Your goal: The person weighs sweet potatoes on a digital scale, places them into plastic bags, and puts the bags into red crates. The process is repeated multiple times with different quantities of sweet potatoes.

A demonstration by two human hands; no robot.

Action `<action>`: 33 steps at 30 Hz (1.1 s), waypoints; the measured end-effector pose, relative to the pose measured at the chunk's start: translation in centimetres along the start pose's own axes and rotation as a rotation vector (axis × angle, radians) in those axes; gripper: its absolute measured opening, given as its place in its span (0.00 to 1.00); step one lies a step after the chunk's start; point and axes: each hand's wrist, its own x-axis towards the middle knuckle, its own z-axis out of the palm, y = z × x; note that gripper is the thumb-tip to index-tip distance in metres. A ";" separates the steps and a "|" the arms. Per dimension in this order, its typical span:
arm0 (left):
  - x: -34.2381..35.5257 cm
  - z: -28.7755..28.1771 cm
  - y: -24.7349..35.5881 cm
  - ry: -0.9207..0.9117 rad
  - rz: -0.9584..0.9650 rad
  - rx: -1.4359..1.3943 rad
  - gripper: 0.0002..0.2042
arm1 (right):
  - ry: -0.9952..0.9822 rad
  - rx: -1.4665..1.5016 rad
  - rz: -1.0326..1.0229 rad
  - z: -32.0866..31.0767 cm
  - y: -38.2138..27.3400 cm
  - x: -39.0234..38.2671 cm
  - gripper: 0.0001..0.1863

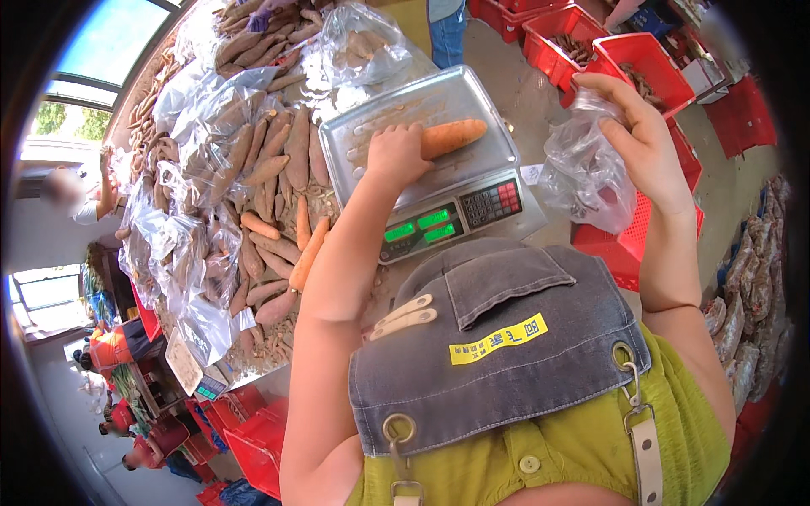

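Note:
My left hand [396,154] is wrapped round the thick end of a large orange carrot [456,137], which lies on the metal tray [472,93] of a digital scale [456,218]. The scale's panel has green lit displays and a keypad. Out to the right, my right hand [645,139] grips a crumpled clear plastic bag [591,173] near its top, between thumb and fingers. The bag hangs beside the scale's right edge. Several more carrots [310,255] lie left of my left forearm, next to heaped sweet potatoes [291,156].
Clear bags [215,110] of sweet potatoes cover the table to the left, with a second scale [190,367] at its end. Red crates [561,42] stand on the floor at the right. Filled bags [751,287] are piled at far right. Other people [110,346] are at the left.

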 end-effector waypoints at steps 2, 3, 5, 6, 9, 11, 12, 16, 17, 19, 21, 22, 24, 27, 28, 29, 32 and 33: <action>0.9 -0.4 -0.3 -0.113 -0.166 -0.177 0.27 | -0.069 0.269 0.034 0.5 -2.8 1.9 0.22; -0.1 -0.2 -1.4 -0.008 -0.255 -0.307 0.27 | -0.137 0.384 0.116 0.6 -4.6 2.8 0.22; -1.8 -2.0 -2.3 0.215 -0.489 -1.011 0.21 | -0.184 0.648 0.156 1.8 -6.3 4.5 0.22; -2.9 -2.0 -4.1 0.315 -0.361 -1.572 0.19 | -0.178 0.791 0.128 2.8 -6.8 5.2 0.21; -6.1 -6.2 -3.9 0.638 -0.030 -2.298 0.24 | -0.072 1.050 0.064 6.0 -6.7 7.4 0.20; -8.4 -9.5 -3.0 0.772 0.142 -2.268 0.25 | -0.024 1.126 0.074 8.4 -5.7 8.6 0.19; -8.9 -10.9 -2.5 0.830 0.231 -2.258 0.26 | -0.010 1.145 0.099 9.5 -5.1 8.9 0.18; -9.4 -12.6 0.0 0.684 0.264 -1.817 0.28 | -0.006 1.169 0.254 12.6 -3.0 8.2 0.16; -8.9 -12.5 0.6 0.548 0.216 -1.692 0.28 | 0.009 1.158 0.307 13.0 -2.7 7.8 0.16; -7.0 -10.4 2.2 0.265 0.039 -1.702 0.26 | 0.052 1.116 0.397 13.1 -1.7 6.9 0.16; -4.5 -5.6 1.6 0.108 -0.066 -1.833 0.24 | 0.065 1.080 0.439 12.4 -0.1 6.1 0.15; -3.8 -4.2 1.6 0.063 -0.142 -1.872 0.21 | 0.059 1.060 0.461 11.8 0.6 5.7 0.15; -2.6 -2.1 1.0 0.039 -0.220 -2.113 0.23 | 0.052 1.024 0.507 10.5 1.9 4.9 0.15; -1.6 -1.4 0.8 -0.015 -0.255 -2.356 0.23 | 0.041 1.060 0.555 9.0 3.0 3.9 0.16; -1.5 -1.6 0.8 -0.035 -0.252 -2.419 0.23 | 0.037 1.070 0.572 8.6 3.2 3.6 0.16; -1.3 -1.6 0.8 -0.049 -0.254 -2.454 0.22 | 0.023 1.082 0.561 8.6 3.6 3.2 0.16; -0.6 -1.6 0.9 0.017 -0.304 -2.552 0.23 | 0.009 1.124 0.544 8.9 3.6 2.6 0.15; -0.6 -1.7 1.1 0.031 -0.265 -2.499 0.23 | -0.013 1.119 0.515 9.0 3.9 2.6 0.15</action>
